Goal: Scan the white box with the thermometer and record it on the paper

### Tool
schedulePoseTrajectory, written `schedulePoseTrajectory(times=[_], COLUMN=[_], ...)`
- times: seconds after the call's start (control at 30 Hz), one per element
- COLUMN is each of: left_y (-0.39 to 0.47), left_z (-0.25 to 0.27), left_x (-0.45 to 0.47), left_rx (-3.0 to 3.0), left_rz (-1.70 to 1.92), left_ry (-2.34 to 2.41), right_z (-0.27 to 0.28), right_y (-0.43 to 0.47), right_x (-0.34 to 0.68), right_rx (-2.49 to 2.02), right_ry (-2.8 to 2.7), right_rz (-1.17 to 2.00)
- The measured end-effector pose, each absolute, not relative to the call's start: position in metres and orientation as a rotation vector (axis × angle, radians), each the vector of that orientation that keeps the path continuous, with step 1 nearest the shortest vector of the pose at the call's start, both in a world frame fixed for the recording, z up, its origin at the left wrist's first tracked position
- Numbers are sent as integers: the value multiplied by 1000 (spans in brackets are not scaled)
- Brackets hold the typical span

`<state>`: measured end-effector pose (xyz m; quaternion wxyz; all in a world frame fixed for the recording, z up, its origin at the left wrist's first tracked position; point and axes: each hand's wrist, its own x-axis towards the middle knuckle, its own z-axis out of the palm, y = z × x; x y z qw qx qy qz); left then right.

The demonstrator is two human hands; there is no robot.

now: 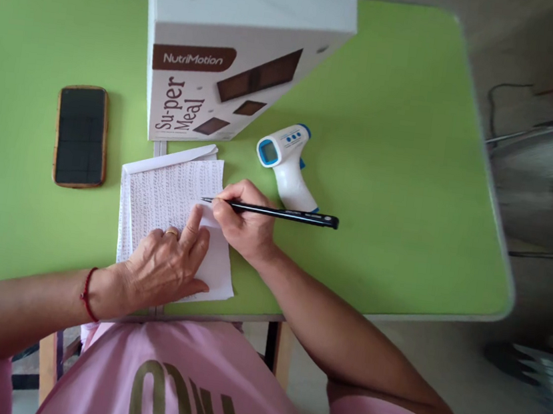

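Handwritten sheet (172,187), seen in the head view: flat on the green desk (400,182), close to the near edge, on top of other pages (122,235), with a folded-over strip (171,160) along the upper end. Dense rows of small writing over the upper part, bare paper toward the lower right. In the right hand (247,223), a slim black pen (288,214), pinched between thumb and fingers, tip over the written rows, far end pointing right; contact of tip with paper impossible to tell. Across the sheet, the left hand (169,260), gripping nothing: index finger stretched out to just beside the pen tip, other fingers loosely bent, thumb spread. On the left side also a gold ring (171,231) and a red bracelet (87,295). Just beyond the right hand, a white and blue thermometer (288,168), lying on its side. Beyond the sheet, a tall white box (191,82) marked "NutriMotion". Farther left, a dark-screened phone (81,136) in a brown case.
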<state>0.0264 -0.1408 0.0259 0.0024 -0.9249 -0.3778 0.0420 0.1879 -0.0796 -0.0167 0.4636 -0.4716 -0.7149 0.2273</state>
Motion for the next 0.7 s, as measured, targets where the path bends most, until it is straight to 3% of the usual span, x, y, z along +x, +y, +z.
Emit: schedulePoseTrajectory(times=[0.7], left_y=[-141], left_z=[25], left_x=[26], left_rx=[-2904], left_rz=[157], left_ry=[-1201], right_z=[-16], right_y=[-80], right_x=[187], right_rx=[-1184], right_ry=[-1794], right_rz=[578])
